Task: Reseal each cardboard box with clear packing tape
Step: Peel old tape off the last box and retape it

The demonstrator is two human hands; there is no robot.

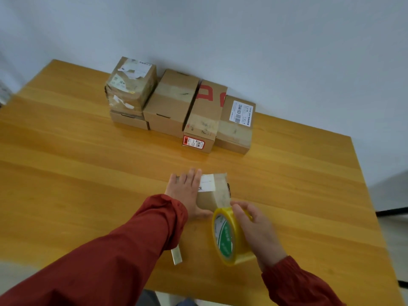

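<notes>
Left arm (106, 259): red sleeve, stretched forward from lower left, cuff at the wrist.
Left grip (184, 192): palm down, fingers straight, pointing away, pressing flat on a small box (217, 196).
Right arm (293, 283): red sleeve, entering at lower right.
Right grip (258, 230): fingers curled round a tape roll (225, 239).

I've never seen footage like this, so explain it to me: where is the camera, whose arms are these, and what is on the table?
No machine here: one camera worn on a person's head looks down at their own arms in red sleeves. The left hand presses flat on a small cardboard box on the wooden table. The right hand grips a roll of clear tape, with tape apparently running onto that box. More cardboard boxes sit in a row by the wall.
</notes>
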